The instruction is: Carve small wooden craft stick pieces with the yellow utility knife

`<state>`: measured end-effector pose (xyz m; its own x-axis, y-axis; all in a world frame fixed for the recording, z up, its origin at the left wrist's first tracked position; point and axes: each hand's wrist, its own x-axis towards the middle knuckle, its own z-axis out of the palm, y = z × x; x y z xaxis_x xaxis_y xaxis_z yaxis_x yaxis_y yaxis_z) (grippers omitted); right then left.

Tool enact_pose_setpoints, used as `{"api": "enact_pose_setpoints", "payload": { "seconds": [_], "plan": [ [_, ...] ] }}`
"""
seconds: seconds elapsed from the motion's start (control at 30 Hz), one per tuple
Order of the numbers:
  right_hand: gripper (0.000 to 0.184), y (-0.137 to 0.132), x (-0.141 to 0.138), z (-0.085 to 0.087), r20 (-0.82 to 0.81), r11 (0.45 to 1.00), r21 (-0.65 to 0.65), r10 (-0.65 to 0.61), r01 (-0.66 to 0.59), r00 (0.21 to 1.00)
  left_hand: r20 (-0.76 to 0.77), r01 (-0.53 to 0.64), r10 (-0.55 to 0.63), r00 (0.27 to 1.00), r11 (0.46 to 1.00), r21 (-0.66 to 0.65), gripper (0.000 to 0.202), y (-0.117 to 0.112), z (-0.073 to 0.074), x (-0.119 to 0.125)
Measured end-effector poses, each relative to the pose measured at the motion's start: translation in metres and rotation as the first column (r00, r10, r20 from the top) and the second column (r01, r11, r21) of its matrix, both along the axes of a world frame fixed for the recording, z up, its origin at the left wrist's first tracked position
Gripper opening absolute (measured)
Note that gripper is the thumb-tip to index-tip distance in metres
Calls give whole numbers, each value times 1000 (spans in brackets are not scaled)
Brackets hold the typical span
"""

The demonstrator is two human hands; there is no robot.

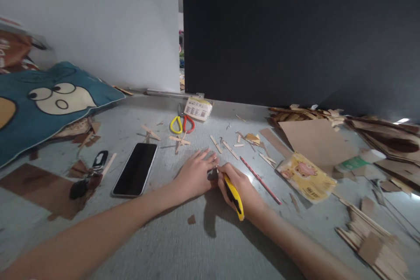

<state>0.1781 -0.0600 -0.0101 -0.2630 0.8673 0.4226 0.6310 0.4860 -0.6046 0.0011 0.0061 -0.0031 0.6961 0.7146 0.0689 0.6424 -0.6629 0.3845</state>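
My right hand (244, 188) is closed round a yellow and black utility knife (235, 197), its tip pointing at a small dark piece (213, 174) on the grey floor. My left hand (196, 174) lies flat on the floor with fingers stretched out, its fingertips pressing beside that small piece. What the piece is I cannot make out. A red pencil (260, 180) lies just right of my right hand, and a black phone (135, 169) lies face up left of my left hand.
Yellow and red scissors (181, 124) and a small packet (197, 108) lie farther back. Several wooden sticks (226, 146) are scattered about. Cardboard sheets (315, 140) and stacked scraps (374, 240) fill the right. A printed pouch (305, 177), keys (88, 177) and a blue cushion (49, 100) lie around.
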Motion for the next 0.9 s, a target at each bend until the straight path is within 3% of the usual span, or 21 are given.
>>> {"api": "enact_pose_setpoints", "payload": {
  "seconds": [0.9],
  "plan": [
    [9,-4,2,-1,-31,999,32,-35,36,999,46,21,-22,999,999,32,52,-1,-8,-2]
  ]
}}
